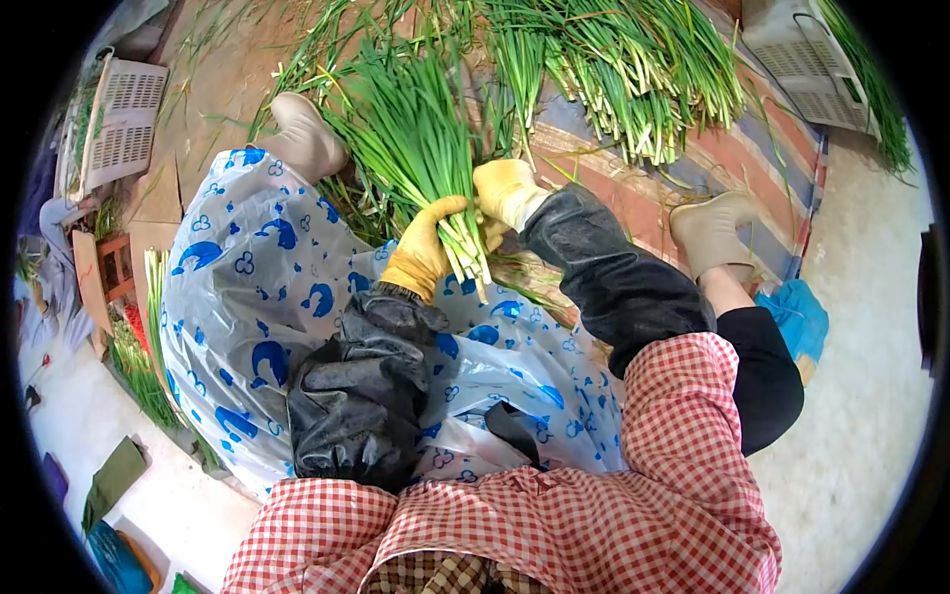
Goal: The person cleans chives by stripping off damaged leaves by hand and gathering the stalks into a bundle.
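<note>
In the head view, my left hand (426,253), in a yellow glove, is closed round the pale lower stems of a bunch of garlic chives (411,134). The green leaves fan away from me and the cut ends point back toward my lap. My right hand (507,192), also in a yellow glove, is curled against the right side of the same bunch, just above the stem ends. Its fingertips are partly hidden by the stems. Beneath both hands spreads a clear plastic apron (267,297) with blue dolphin prints.
A large pile of garlic chives (633,74) lies ahead on a striped mat (762,168). White plastic crates stand at left (124,119) and right (807,59). My beige boots (307,134) flank the work area. More greens (139,371) lie at left beside a wooden stool (104,272).
</note>
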Motion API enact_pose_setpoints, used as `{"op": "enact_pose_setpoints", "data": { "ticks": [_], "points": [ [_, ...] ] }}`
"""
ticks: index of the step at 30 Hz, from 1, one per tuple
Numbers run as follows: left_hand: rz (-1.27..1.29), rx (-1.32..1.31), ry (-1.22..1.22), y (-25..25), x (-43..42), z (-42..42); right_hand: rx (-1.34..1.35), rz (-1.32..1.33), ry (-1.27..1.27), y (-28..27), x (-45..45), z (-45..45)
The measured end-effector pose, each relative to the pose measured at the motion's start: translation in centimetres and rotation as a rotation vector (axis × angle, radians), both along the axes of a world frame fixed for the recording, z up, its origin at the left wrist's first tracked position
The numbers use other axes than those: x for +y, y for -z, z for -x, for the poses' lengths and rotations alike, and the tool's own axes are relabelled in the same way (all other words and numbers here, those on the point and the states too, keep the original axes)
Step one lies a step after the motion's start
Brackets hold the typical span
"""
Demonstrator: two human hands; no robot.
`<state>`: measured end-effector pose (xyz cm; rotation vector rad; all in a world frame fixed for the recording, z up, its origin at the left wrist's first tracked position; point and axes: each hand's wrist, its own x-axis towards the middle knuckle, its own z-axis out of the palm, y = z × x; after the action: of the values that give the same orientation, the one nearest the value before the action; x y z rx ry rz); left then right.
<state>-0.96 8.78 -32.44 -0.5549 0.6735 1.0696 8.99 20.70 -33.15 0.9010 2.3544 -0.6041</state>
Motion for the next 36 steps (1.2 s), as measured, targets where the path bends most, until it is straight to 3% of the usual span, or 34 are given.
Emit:
{"op": "enact_pose_setpoints", "data": {
  "ticks": [2, 3, 7, 9, 14, 15, 17, 19, 20, 22, 23, 25, 27, 29, 31, 36],
  "points": [
    [0.058, 0.129, 0.071, -1.0, -0.2, 0.4, 0.053, -0.127, -0.073, 0.1, -0.2, 0.3],
    [0.051, 0.067, 0.045, -0.9, -0.6, 0.7, 0.114, -0.172, -0.046, 0.7, -0.2, 0.0],
    [0.106, 0.129, 0.125, 1.1, -0.8, -0.2, 0.018, -0.175, -0.122, 2.5, -1.5, 0.1],
    [0.135, 0.151, 0.174, 2.0, -1.1, -0.2, -0.046, -0.046, -0.151, 1.9, -0.8, -0.2],
    [0.08, 0.137, 0.193, 0.5, -1.4, 0.0, 0.157, -0.439, 0.293, 2.2, 4.2, -5.0],
    [0.051, 0.08, 0.147, 0.2, -1.4, 0.1, 0.337, -0.548, 0.468, 2.0, 5.8, -7.7],
    [-0.113, 0.021, 0.011, -0.8, -1.7, 0.0, 0.207, -0.613, 0.767, 1.7, 9.5, -13.5],
    [-0.257, -0.059, -0.065, -2.2, -1.2, 0.1, 0.052, -0.452, 0.929, -0.2, 10.6, -18.7],
    [-0.349, -0.15, -0.096, -2.2, -1.0, 0.1, 0.165, -0.359, 0.81, 1.1, 10.3, -20.7],
    [-0.435, -0.115, -0.114, -3.4, -0.5, -0.2, 0.218, 0.124, 1.059, 0.1, 8.3, -20.2],
    [-0.482, -0.109, -0.122, -4.0, -0.3, -0.3, 0.15, 0.551, 1.403, -2.0, 5.5, -16.6],
    [-0.533, -0.105, -0.107, -3.8, -0.5, -0.3, 0.577, 1.228, 1.342, -5.0, 1.0, -12.5],
    [-0.47, 0.025, 0.033, -3.9, -1.0, -0.3, 0.793, 1.252, 1.24, -5.1, -1.1, -8.7],
    [-0.467, 0.0, 0.176, -3.9, -0.9, -0.2, 0.794, 1.022, 1.211, -4.0, -1.4, -6.4],
    [-0.469, 0.078, 0.184, -3.6, -1.0, -0.5, 0.818, 1.013, 1.293, -3.2, -1.2, -5.8],
    [-0.378, 0.064, 0.12, -0.5, -1.0, -1.1, 0.795, 0.991, 1.154, -2.3, -1.0, -5.5]
  ]
}}
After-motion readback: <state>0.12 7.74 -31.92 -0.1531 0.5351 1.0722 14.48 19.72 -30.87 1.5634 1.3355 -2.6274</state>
